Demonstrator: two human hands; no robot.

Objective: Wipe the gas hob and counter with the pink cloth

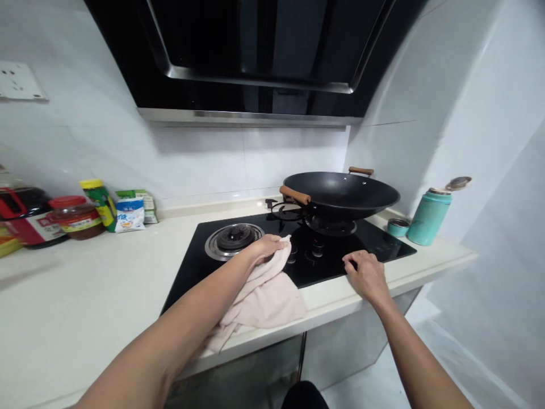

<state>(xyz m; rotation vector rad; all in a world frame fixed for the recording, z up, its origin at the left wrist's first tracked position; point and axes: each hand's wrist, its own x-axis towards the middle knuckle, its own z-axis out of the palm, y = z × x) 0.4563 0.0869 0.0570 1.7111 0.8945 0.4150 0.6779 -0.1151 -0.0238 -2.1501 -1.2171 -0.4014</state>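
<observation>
My left hand (269,247) is closed on a pale pink cloth (272,301), above the front of the black glass gas hob (323,274). The cloth hangs in folds over the hob's front edge and onto the counter. Close by are the hob's control knobs (317,247), one partly hidden by the cloth. To the left of the knobs lies a bare burner (235,237) with a metal ring. My right hand (367,274) is at the hob's front right edge, fingers curled in, with nothing visible in them.
A black wok (344,193) with wooden handles sits on the right burner. Beside it stand an open teal flask (429,218) and its cup (397,228). Seasoning jars (79,218) and packets (130,215) line the left wall. A range hood (255,116) hangs overhead.
</observation>
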